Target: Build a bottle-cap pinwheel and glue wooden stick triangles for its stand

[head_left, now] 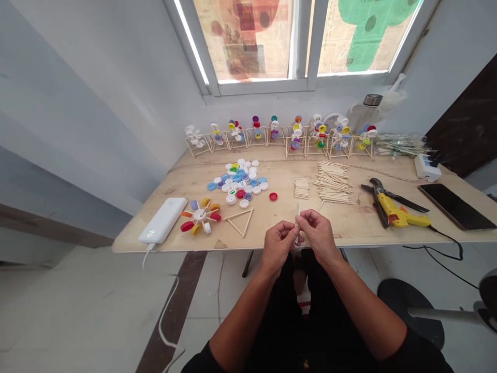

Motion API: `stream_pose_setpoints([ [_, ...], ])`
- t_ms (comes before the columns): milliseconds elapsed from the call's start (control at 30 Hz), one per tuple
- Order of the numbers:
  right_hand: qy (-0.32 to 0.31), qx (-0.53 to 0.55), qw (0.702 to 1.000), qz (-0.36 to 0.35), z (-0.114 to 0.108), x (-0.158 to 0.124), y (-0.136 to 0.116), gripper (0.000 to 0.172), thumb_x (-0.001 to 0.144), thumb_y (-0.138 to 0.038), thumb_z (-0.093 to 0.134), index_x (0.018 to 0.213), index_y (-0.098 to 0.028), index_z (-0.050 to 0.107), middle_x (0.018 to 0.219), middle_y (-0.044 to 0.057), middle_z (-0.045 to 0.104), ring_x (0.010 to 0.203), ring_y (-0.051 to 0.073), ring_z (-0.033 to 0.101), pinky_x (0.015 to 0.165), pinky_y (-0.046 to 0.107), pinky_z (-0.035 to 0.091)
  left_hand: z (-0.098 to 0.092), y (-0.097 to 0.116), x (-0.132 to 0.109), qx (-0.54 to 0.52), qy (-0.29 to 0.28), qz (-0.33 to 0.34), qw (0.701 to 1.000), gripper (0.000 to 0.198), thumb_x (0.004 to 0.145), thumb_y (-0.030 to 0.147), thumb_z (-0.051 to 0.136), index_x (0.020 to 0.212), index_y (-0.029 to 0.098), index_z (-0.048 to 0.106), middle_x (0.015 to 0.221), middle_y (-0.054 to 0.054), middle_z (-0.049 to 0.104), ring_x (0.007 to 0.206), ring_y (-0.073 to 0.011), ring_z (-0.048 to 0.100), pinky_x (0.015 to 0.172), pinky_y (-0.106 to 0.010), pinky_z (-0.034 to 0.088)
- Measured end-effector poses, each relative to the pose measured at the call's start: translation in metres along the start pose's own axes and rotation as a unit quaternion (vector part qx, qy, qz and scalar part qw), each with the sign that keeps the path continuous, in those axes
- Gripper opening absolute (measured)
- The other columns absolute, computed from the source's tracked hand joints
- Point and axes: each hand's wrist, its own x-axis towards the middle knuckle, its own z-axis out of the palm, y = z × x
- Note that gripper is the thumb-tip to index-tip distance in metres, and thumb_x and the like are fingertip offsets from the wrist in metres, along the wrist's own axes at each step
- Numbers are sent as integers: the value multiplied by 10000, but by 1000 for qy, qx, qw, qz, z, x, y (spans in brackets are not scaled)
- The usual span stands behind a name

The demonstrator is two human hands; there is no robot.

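Observation:
Above the table's front edge, my left hand [278,242] and my right hand [319,233] meet, both closed with fingertips pinched on thin pale wooden sticks [298,208]. How many sticks they hold is hard to make out. To the left lies a triangle of sticks [241,223], and beyond it a wheel of bottle caps [200,214] on stick spokes. A pile of short sticks [302,188] and a bigger pile of long sticks [334,181] lie past my hands. Loose bottle caps [240,178] are heaped left of the piles, one red cap [273,196] apart.
Along the wall stands a row of stick frames with cap wheels [297,137]. A white power bank [163,220] sits at left. At right are a yellow glue gun [399,213], black-handled pliers [404,199], a phone [458,206] and a white socket block [426,167].

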Motion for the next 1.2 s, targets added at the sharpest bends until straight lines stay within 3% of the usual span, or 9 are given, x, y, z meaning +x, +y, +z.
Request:
stream_pose_setpoints([
  [267,-29,-4,1000,2,-2,-1,5,267,703,-417,682,731,-200,528,548,-75,489,390,72,417,369,223,380,-1,-3,3,-17,-14,-11,1000,313,692,444,693,717,150,588,579,1,606,509,-100,528,490,-218,405],
  [800,-19,-51,998,-33,-9,5,14,216,731,-406,647,760,-210,561,592,-42,550,526,119,507,519,254,428,-2,-5,10,16,17,1,1000,270,667,398,703,686,147,609,592,9,586,508,-92,492,494,-220,402],
  [1000,11,-141,987,-73,-17,6,15,217,766,-410,607,795,-198,571,660,-12,600,586,124,527,565,253,416,-7,-6,12,77,49,21,996,228,681,364,684,681,151,606,553,21,548,502,-89,461,480,-210,368],
  [1200,24,-259,954,-151,-19,2,9,161,764,-374,602,756,-213,605,652,0,600,624,147,529,612,273,432,-9,-4,11,89,60,24,994,198,672,344,682,672,161,605,541,29,539,486,-87,454,470,-210,363],
])
